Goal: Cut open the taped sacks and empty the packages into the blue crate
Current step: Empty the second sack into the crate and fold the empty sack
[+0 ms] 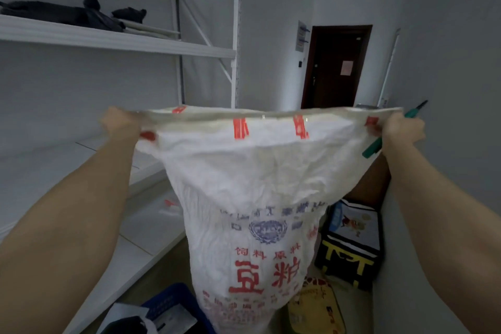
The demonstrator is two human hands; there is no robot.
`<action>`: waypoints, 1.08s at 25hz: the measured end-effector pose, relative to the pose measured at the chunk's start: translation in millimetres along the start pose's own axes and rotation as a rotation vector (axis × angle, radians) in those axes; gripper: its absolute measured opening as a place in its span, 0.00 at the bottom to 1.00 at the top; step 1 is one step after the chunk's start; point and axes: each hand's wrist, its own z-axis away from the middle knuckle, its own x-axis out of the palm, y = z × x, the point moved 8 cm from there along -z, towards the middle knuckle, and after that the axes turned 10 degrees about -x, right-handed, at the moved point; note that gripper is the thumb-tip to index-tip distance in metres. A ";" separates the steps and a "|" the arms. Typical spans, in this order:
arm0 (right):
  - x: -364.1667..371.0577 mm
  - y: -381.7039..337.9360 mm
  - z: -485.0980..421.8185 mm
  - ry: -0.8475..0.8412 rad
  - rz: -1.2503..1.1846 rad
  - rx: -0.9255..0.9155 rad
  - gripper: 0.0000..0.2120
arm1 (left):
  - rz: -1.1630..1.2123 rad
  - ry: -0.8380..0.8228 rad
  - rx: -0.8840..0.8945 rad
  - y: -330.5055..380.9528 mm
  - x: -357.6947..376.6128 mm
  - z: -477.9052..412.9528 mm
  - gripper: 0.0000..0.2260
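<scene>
Left hand [119,122], at 10 o'clock in the head view: fingers curled round one top corner of the white woven plastic sack with red and blue print [257,198], fabric bunched in the grip. Right hand [404,127], at 2 o'clock: clenched on the opposite corner, with a green-handled cutter [372,150] trapped in the same fist and sticking out both sides. Exact finger placement is blurred.

Sack held up in the air between both hands, top edge pulled taut from 9 to 3. Long axis runs 12 to 6 and the body hangs straight down. Print reads upright. Lower end is out of view at 6, so I cannot tell which end is open.

Handling, judged: soft, limp and crinkly. It drapes and narrows below the grip with no bulge, so probably light, near empty. The weave looks slick, so bunched corner grips like these are the safe hold. A flat pinch could slip. Watch the cutter tip near the fabric and the wrist.

Blue plastic lattice crate [173,296] sits on the floor at 7, beside the sack's lower part, with grey and white packages [173,318] lying in it.

Around it: black-and-yellow box bag [349,260] at 4, yellow printed bag [317,309] at 5, white metal shelving [116,40] from 9 to 11.
</scene>
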 end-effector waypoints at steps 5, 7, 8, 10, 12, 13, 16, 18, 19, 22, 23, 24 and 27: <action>18.7 -19.3 7.9 -0.069 -0.033 -0.034 0.17 | 0.412 -0.161 0.207 28.3 13.6 14.1 0.31; 15.3 -18.7 8.5 -0.030 -0.067 -0.013 0.16 | 0.249 -0.238 0.358 29.0 26.3 26.9 0.46; 13.2 -18.0 7.3 -0.017 -0.088 0.000 0.17 | 0.143 -0.287 0.422 26.6 33.2 28.7 0.49; 12.6 -18.8 10.2 -0.035 -0.159 0.044 0.19 | -0.188 -0.416 0.528 14.9 51.9 34.4 0.46; 21.0 -23.6 16.0 -0.107 -0.233 0.060 0.25 | -0.433 -0.356 0.574 -5.4 68.6 34.8 0.32; 26.4 -28.8 19.1 -0.144 -0.276 0.040 0.27 | -0.422 -0.243 0.545 -11.5 67.7 32.3 0.25; 42.1 -51.3 26.0 -0.269 -0.377 -0.076 0.25 | 0.065 0.103 0.246 -20.2 34.9 16.8 0.16; 57.0 -67.1 34.4 -0.389 -0.459 -0.130 0.24 | 0.344 0.145 0.038 -29.7 23.1 8.4 0.20; 65.3 -74.1 38.7 -0.431 -0.487 -0.147 0.27 | 0.453 0.121 -0.046 -33.1 26.9 7.8 0.25; 91.8 -89.3 54.4 -0.485 -0.466 -0.169 0.30 | 0.550 -0.076 -0.302 -62.9 86.0 31.9 0.28; 101.5 -95.1 59.1 -0.500 -0.476 -0.171 0.28 | 0.557 -0.225 -0.351 -73.5 119.3 51.6 0.24; 109.8 -103.1 63.3 -0.514 -0.505 -0.181 0.24 | 0.506 -0.391 -0.379 -84.3 156.6 74.1 0.19; 131.7 -140.2 76.9 -0.555 -0.639 -0.226 0.15 | 0.350 -0.829 -0.371 -103.3 245.0 143.7 0.29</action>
